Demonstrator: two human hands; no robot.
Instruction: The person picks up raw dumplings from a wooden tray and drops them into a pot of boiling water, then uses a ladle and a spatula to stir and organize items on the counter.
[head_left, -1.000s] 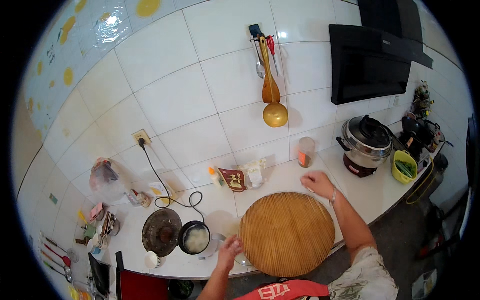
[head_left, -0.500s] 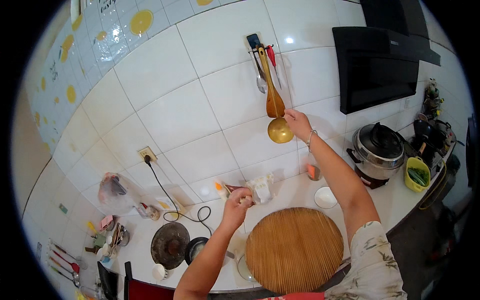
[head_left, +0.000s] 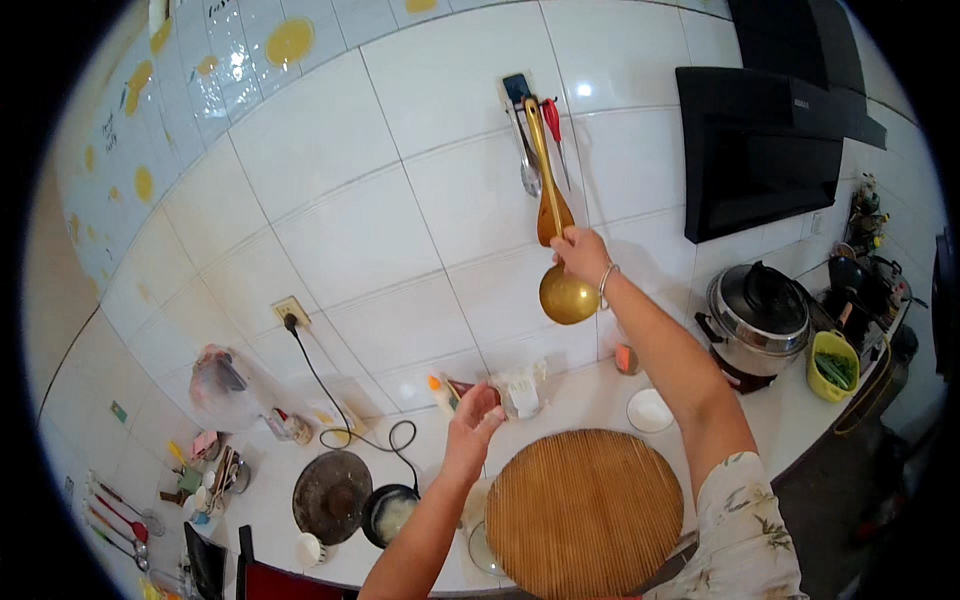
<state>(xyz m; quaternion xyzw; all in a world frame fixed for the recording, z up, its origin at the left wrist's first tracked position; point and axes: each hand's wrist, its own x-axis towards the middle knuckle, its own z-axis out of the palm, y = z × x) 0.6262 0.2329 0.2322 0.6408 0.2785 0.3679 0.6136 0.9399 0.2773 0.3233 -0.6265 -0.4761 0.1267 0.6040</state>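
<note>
My right hand (head_left: pixel 582 252) is wrapped round the lower handle of a gold-coloured ladle (head_left: pixel 568 298), just above its round bowl. The ladle is upright in front of the white tiled wall, and its handle overlaps a wooden spatula (head_left: pixel 548 222) hanging from a small hook rack. A metal utensil (head_left: pixel 528 172) and a red-handled tool (head_left: pixel 551 118) hang on either side. My left hand (head_left: pixel 474 428) is raised over the counter with its fingers loosely bent, thumb apart, nothing visible in them. Behind it are a clear plastic bag (head_left: pixel 523 392) and an orange-capped bottle (head_left: pixel 438 388), partly hidden.
A round slatted wooden lid (head_left: pixel 585 510) lies at the counter's front. Left of it are a small pan (head_left: pixel 390 512), a dark round lid (head_left: pixel 332 497), a white cup (head_left: pixel 309 548) and a black cord (head_left: pixel 350 415). A white bowl (head_left: pixel 651 411), lidded cooker (head_left: pixel 758 310) and yellow basket (head_left: pixel 833 365) stand right.
My right hand has gone from touching the ladle's handle to gripping it, and the ladle is lower. My left hand's fingers have loosened, and it has shifted down slightly.
</note>
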